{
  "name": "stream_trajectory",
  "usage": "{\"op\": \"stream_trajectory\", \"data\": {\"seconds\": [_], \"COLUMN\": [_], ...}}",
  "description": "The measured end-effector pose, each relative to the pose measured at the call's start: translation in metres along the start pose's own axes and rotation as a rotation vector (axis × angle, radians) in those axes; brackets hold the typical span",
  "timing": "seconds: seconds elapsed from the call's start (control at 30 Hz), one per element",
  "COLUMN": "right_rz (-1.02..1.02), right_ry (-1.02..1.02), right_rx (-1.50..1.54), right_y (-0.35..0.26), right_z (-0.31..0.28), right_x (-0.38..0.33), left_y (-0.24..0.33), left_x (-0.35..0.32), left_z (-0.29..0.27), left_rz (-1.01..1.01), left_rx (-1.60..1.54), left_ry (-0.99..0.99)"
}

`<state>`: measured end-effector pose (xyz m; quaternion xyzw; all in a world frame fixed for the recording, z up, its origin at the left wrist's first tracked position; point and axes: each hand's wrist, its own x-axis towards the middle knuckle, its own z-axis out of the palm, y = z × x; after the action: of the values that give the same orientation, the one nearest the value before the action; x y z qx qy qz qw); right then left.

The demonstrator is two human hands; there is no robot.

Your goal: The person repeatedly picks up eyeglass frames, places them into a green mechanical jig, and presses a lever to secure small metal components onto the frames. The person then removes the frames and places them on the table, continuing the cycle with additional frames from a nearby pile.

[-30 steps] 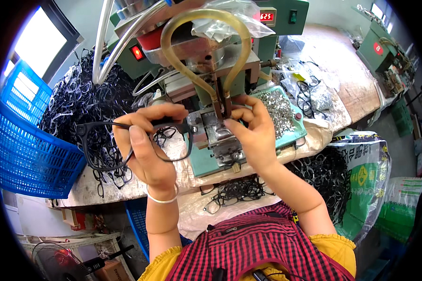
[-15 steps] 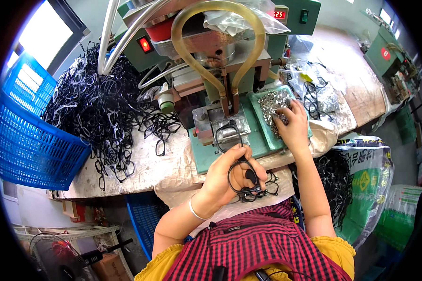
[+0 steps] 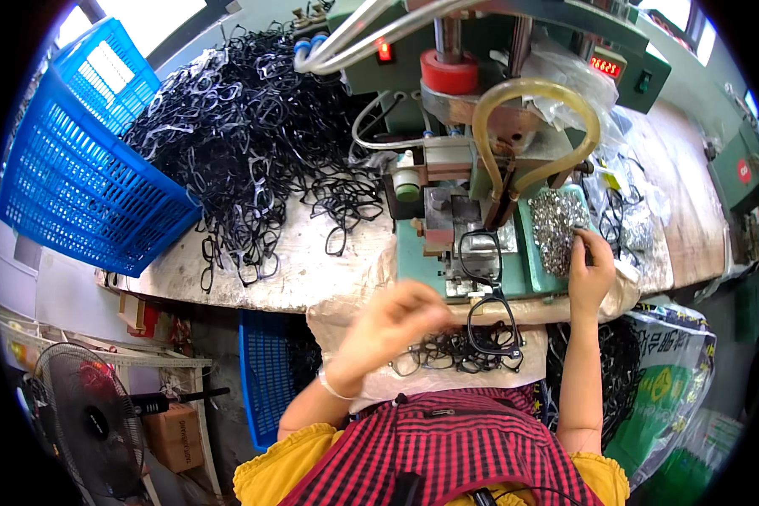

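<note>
A black eyeglass frame (image 3: 491, 291) rests with one rim in the metal fixture of a green press (image 3: 502, 143), and its other rim hangs over the front. My left hand (image 3: 396, 329), a little smeared by motion, is off the frame to its left, fingers loosely stretched and nothing seen in them. At the right, my right hand (image 3: 593, 274) has thumb and fingers pinched together at the edge of a green tray (image 3: 538, 268) of small shiny metal parts (image 3: 558, 223). What the pinch holds is too small to make out.
A large heap of black eyeglass frames (image 3: 244, 143) covers the left of the bench, beside a tilted blue basket (image 3: 84, 160). More frames (image 3: 447, 350) lie at my lap. A yellowish hose (image 3: 535, 88) loops over the press. A fan (image 3: 88, 422) stands low left.
My left hand has let go of the eyeglass frame and moved left; the frame now stays in the fixture. My right hand has drawn back toward the tray's near right edge. The view has shifted.
</note>
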<state>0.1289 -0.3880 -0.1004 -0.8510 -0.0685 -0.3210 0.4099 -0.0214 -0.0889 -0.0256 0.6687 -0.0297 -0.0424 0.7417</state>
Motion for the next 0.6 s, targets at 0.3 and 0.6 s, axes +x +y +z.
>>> {"op": "stream_trajectory", "data": {"seconds": [0.3,0.6], "right_rz": [0.050,0.092], "right_ry": [-0.010,-0.010], "right_rx": [0.139,-0.092], "right_y": [-0.024,0.004], "right_z": [0.014,-0.040], "right_x": [0.011,-0.027], "left_y": [-0.017,-0.072], "left_x": [0.106,0.076], "left_z": [-0.151,-0.178], "left_rz": [0.418,0.325], "left_rx": [1.436,1.489], "left_ry": [0.645,0.626]}}
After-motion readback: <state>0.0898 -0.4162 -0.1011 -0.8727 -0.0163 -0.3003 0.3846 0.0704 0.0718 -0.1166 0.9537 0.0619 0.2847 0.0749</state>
